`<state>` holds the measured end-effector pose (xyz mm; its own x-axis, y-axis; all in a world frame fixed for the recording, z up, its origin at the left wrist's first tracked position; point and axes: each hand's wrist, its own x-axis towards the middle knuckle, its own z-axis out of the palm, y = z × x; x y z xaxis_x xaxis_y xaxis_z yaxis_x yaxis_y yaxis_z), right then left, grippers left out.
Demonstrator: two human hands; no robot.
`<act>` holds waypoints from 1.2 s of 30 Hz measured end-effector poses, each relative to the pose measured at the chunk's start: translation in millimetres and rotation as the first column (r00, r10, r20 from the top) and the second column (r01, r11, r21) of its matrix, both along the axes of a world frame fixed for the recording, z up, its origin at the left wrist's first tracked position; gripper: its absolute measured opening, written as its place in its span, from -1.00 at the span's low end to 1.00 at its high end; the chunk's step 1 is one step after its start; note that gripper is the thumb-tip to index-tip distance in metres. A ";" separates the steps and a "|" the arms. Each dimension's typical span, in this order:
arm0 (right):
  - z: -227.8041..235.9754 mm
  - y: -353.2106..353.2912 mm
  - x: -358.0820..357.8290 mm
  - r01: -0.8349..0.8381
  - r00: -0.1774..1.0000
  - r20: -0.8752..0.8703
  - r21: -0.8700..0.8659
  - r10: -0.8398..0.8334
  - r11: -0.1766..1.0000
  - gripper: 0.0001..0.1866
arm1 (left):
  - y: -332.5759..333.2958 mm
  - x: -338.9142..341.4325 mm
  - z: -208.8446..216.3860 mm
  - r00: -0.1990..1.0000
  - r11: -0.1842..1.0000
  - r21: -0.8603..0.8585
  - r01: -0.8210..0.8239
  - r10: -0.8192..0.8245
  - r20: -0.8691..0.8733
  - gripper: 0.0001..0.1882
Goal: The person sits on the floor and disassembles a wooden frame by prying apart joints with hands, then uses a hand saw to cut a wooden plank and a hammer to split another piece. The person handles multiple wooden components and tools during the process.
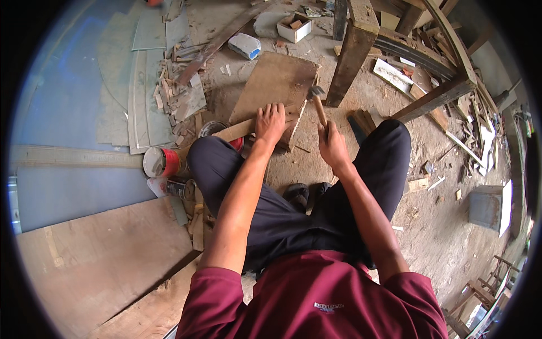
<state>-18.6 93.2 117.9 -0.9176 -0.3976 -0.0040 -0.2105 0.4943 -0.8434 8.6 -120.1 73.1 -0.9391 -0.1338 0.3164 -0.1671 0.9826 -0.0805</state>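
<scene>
My right hand (333, 146) is closed around the wooden handle of a hammer (320, 109). The hammer's dark metal head is raised near the right edge of a brown wooden board (271, 80). Across the near part of this board lies a narrow wooden strip (236, 130). My left hand (270, 122) grips the strip from above, its fingers bent over it and pressing it against the board. Whether a nail is between its fingertips I cannot tell.
Paint cans (162, 163) lie beside my left knee, near a large plywood sheet (107, 260). Ahead on the right stands a wooden frame (351, 65). A pale block (244, 45) and a white box (294, 28) are beyond the board. Wood scraps litter both sides.
</scene>
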 end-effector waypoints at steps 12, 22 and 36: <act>6.2 5.1 29.6 -0.038 0.999 -0.009 -0.068 0.038 0.997 -0.67 | 27.1 23.0 18.6 0.980 0.960 0.256 -0.114 0.066 0.187 -0.13; -1.4 14.4 25.9 -0.009 1.000 0.012 -0.051 0.009 0.999 -0.69 | 5.6 20.9 21.8 0.972 0.925 0.378 -0.033 -0.058 0.228 -0.04; 3.7 6.0 26.3 -0.099 0.988 -0.122 -0.017 0.096 0.995 -0.70 | 6.2 18.3 20.6 0.995 0.959 0.282 -0.032 0.004 0.101 -0.12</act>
<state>7.6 99.2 121.6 -0.8676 -0.4839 0.1145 -0.3578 0.4476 -0.8195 26.8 -113.9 93.7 -0.9603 -0.2217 0.1692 -0.1903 0.9644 0.1836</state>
